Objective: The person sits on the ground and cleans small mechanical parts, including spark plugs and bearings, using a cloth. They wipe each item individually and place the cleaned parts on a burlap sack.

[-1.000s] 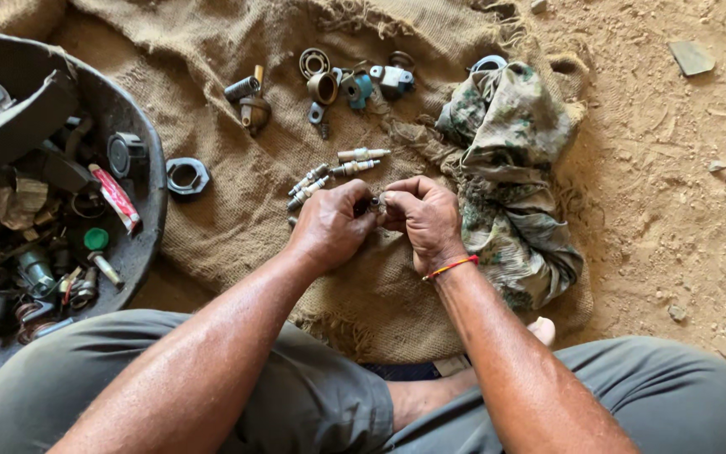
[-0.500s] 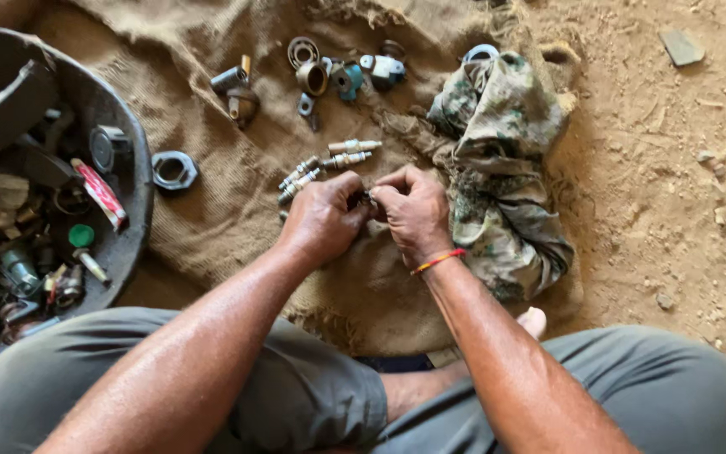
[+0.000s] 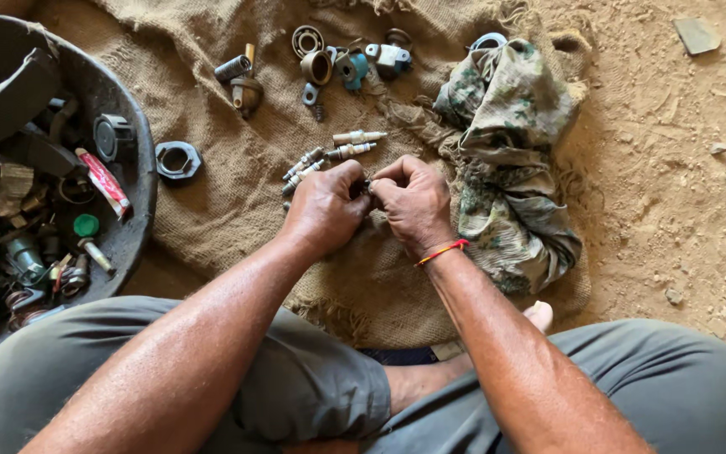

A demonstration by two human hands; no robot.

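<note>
Hands meet above the burlap sack (image 3: pixel 237 193): left hand (image 3: pixel 325 206) and right hand (image 3: pixel 415 202) both pinch one small metal part (image 3: pixel 369 184) with closed fingers, near the spark plugs (image 3: pixel 329 155).

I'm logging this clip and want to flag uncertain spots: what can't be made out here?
Head view only:
- The small part pinched between the left hand and right hand: fingers cover it, kind unclear.
- The dark basin of parts: cut off by the left edge; its contents are a shadowed jumble.
- The metal ring: partly under the camouflage cloth.
- The small fittings on the burlap: too small to identify.
</note>
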